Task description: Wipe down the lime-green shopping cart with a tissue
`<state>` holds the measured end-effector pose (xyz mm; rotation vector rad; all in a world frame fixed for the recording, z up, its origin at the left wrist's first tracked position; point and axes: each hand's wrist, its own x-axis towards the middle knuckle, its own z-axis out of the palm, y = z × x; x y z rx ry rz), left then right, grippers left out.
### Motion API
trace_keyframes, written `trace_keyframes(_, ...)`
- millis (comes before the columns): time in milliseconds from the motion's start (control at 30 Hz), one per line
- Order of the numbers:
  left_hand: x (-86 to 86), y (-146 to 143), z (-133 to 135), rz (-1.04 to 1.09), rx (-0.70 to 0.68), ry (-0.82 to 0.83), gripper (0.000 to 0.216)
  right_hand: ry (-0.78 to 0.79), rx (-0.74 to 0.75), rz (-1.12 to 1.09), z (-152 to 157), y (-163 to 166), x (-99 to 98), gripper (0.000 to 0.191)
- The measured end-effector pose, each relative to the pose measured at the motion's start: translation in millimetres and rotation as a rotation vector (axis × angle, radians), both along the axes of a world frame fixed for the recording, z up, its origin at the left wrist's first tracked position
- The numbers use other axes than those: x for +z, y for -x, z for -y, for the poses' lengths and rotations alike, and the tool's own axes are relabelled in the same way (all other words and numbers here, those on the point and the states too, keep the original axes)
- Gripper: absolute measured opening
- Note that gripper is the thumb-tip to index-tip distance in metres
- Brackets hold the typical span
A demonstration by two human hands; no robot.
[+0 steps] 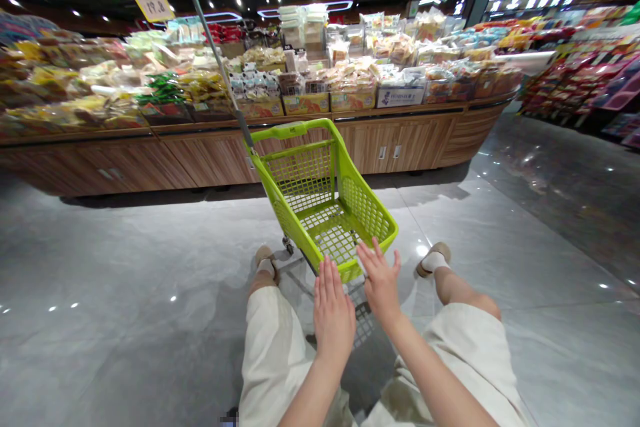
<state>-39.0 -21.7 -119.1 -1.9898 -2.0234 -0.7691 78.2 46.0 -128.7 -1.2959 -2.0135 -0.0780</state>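
A lime-green plastic shopping cart (365, 199) with lattice walls stands between my feet, with nothing in its basket. Its handle lies on the far side, and a thin grey pole (209, 33) rises from the left corner there. My left hand (334, 313) is stretched out, fingers together, at the cart's near end; whether its fingertips touch the rim I cannot tell. Just to the right, my right hand (381, 283) has its fingers apart over the near right corner of the basket. Neither hand holds anything.
Beyond the cart runs a wood-panelled display counter (400, 140) piled with bagged foods and cardboard boxes. A price sign (153, 5) hangs at upper left. More packaged goods (565, 67) fill shelves on the right. Shiny grey tile (125, 293) covers the floor.
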Motion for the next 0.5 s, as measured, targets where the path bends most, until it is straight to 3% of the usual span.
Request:
trace_keyframes(100,-1.8,3.1,-0.3,-0.020,0.002,0.001,0.088,0.041,0.165,0.068,25.1,27.7,5.9,0.076)
trace_keyframes(233,1.0,16.0,2.7,-0.054,-0.022,0.014,0.086,0.013,0.222,0.141,4.7,-8.8,10.2,0.079)
trace_keyframes(400,5.5,16.6,4.5,-0.055,-0.021,0.034,0.084,-0.009,-0.055,0.071,-53.0,-83.8,5.9,0.075)
trace_keyframes(500,4.0,7.1,2.1,-0.039,-0.019,0.039,0.084,-0.004,-0.128,0.031,-54.5,-80.0,4.3,0.076)
